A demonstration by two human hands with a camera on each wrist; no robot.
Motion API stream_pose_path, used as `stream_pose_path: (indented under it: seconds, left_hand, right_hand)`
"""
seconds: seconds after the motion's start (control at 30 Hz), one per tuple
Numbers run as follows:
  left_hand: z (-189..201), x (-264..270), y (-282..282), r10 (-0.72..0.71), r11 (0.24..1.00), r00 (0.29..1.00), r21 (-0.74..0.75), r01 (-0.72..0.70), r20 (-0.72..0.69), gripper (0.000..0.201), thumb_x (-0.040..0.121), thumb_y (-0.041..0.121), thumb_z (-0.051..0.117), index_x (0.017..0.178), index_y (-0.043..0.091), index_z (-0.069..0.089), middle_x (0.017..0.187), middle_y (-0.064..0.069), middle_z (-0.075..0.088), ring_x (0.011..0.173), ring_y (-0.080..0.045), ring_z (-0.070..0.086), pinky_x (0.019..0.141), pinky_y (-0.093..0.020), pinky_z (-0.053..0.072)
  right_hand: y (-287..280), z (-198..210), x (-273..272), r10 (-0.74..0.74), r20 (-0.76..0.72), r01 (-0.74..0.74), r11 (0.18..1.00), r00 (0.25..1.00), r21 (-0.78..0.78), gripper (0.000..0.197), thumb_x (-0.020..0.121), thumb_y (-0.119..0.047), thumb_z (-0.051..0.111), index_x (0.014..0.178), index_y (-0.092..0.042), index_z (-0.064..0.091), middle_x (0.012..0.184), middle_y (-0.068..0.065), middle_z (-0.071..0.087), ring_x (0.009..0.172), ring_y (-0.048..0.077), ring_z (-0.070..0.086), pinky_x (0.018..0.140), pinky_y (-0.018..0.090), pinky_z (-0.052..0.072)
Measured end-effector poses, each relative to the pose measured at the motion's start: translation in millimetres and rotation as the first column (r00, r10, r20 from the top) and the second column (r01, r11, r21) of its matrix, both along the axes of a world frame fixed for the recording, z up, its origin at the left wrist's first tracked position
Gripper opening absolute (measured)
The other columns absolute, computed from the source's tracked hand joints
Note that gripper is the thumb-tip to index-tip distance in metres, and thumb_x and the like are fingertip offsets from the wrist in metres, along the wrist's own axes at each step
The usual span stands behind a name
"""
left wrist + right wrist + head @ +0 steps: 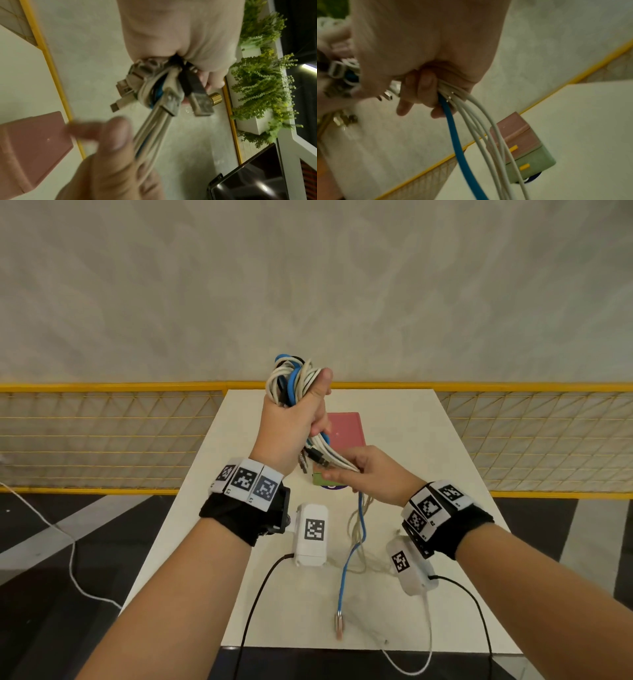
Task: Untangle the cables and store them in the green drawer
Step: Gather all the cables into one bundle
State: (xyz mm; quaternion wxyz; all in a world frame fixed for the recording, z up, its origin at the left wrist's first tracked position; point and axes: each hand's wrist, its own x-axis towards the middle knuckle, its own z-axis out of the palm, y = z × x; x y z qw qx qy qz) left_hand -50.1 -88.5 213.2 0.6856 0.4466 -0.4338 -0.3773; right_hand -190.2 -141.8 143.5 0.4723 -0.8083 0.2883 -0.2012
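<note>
My left hand (301, 419) is raised above the table and grips a tangled bundle of white, blue and black cables (294, 378). Several plugs (164, 92) stick out below its fist. Just lower right, my right hand (356, 470) grips the strands coming out of the bundle. From it a blue cable (453, 135) and white cables (488, 121) hang down to the table, the blue one ending in a metal plug (339, 625). Behind the hands stands a small drawer unit with a pink top (346, 429) and a shut green drawer (532, 166) with a yellow handle.
The white table (428, 508) is narrow, with a yellow mesh fence (102, 433) behind it. A white cord (68, 549) runs across the floor at the left. Planters with green plants (260, 81) and a dark screen (248, 180) show in the left wrist view.
</note>
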Motion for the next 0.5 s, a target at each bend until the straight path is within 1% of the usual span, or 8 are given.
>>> stream_pose_path:
  seconds: [0.07, 0.13, 0.2, 0.27, 0.3, 0.4, 0.47, 0.5]
  left_hand:
    - [3.5, 8.1, 4.9, -0.102, 0.995, 0.994, 0.024, 0.101, 0.041, 0.028, 0.094, 0.028, 0.062, 0.072, 0.012, 0.055, 0.042, 0.005, 0.03, 0.035, -0.014, 0.026, 0.047, -0.028, 0.041]
    - [7.6, 18.2, 10.1, -0.214, 0.973, 0.969, 0.115, 0.201, 0.119, 0.027, 0.094, 0.027, 0.063, 0.073, 0.011, 0.057, 0.043, 0.005, 0.029, 0.034, -0.013, 0.026, 0.044, -0.026, 0.039]
    - [7.5, 23.8, 14.4, -0.287, 0.938, 0.931, 0.262, 0.226, 0.227, 0.026, 0.092, 0.027, 0.066, 0.07, 0.014, 0.06, 0.044, 0.003, 0.03, 0.035, -0.013, 0.027, 0.042, -0.025, 0.04]
    - [1.2, 22.8, 16.5, -0.307, 0.902, 0.905, 0.394, 0.177, 0.295, 0.034, 0.087, 0.029, 0.071, 0.057, 0.023, 0.057, 0.046, 0.003, 0.032, 0.036, -0.014, 0.028, 0.042, -0.025, 0.039]
    - [-3.6, 19.4, 17.1, -0.296, 0.891, 0.904, 0.43, 0.146, 0.309, 0.037, 0.085, 0.029, 0.074, 0.054, 0.025, 0.053, 0.047, 0.002, 0.032, 0.037, -0.013, 0.029, 0.042, -0.025, 0.037]
    - [-16.8, 3.8, 16.1, -0.255, 0.895, 0.9, 0.437, 0.082, 0.352, 0.036, 0.08, 0.03, 0.078, 0.06, 0.021, 0.05, 0.042, 0.008, 0.039, 0.035, -0.009, 0.035, 0.041, -0.023, 0.035]
    - [-22.7, -2.7, 13.0, -0.226, 0.907, 0.894, 0.419, 0.047, 0.388, 0.034, 0.077, 0.03, 0.081, 0.061, 0.021, 0.052, 0.038, 0.012, 0.046, 0.034, -0.003, 0.042, 0.042, -0.02, 0.038]
    - [-24.5, -4.1, 11.1, -0.212, 0.912, 0.888, 0.41, 0.029, 0.408, 0.032, 0.075, 0.03, 0.083, 0.062, 0.021, 0.055, 0.04, 0.013, 0.049, 0.035, -0.001, 0.045, 0.043, -0.019, 0.04]
  right_hand:
    - [-13.0, -7.2, -5.2, -0.036, -0.13, 0.018, 0.99, 0.991, -0.14, 0.023, 0.082, -0.03, 0.069, 0.08, -0.008, 0.066, 0.064, 0.006, 0.056, 0.058, 0.011, 0.045, 0.058, 0.025, 0.037]
    - [-28.4, -11.3, -13.5, -0.157, -0.208, 0.105, 0.965, 0.965, -0.24, 0.01, 0.08, -0.014, 0.068, 0.071, -0.016, 0.064, 0.063, 0.001, 0.056, 0.058, 0.013, 0.046, 0.061, 0.027, 0.038]
    - [-36.1, -5.3, -18.2, -0.317, -0.193, 0.254, 0.922, 0.928, -0.292, 0.009, 0.079, -0.008, 0.066, 0.074, -0.016, 0.066, 0.061, -0.003, 0.056, 0.057, 0.011, 0.048, 0.063, 0.026, 0.038]
    - [-36.6, 6.6, -14.3, -0.431, -0.103, 0.374, 0.861, 0.897, -0.343, 0.01, 0.079, -0.009, 0.067, 0.077, -0.019, 0.063, 0.055, -0.012, 0.049, 0.052, 0.004, 0.046, 0.056, 0.024, 0.036]
    - [-34.9, 13.8, -10.5, -0.458, -0.062, 0.406, 0.836, 0.887, -0.368, 0.013, 0.079, -0.008, 0.066, 0.079, -0.021, 0.061, 0.054, -0.013, 0.047, 0.051, 0.003, 0.046, 0.052, 0.024, 0.035]
    - [-30.1, 31.3, -0.3, -0.483, -0.011, 0.432, 0.793, 0.876, -0.43, 0.021, 0.076, -0.004, 0.061, 0.09, -0.02, 0.057, 0.05, -0.011, 0.042, 0.046, 0.005, 0.04, 0.046, 0.025, 0.028]
    - [-29.3, 38.2, 3.4, -0.503, -0.007, 0.448, 0.776, 0.864, -0.443, 0.029, 0.073, 0.0, 0.057, 0.096, -0.018, 0.057, 0.052, -0.01, 0.04, 0.048, 0.008, 0.039, 0.044, 0.026, 0.025]
    - [-29.8, 39.9, 4.0, -0.518, -0.001, 0.463, 0.765, 0.855, -0.448, 0.032, 0.073, 0.002, 0.054, 0.098, -0.018, 0.057, 0.054, -0.01, 0.039, 0.05, 0.01, 0.039, 0.044, 0.026, 0.026]
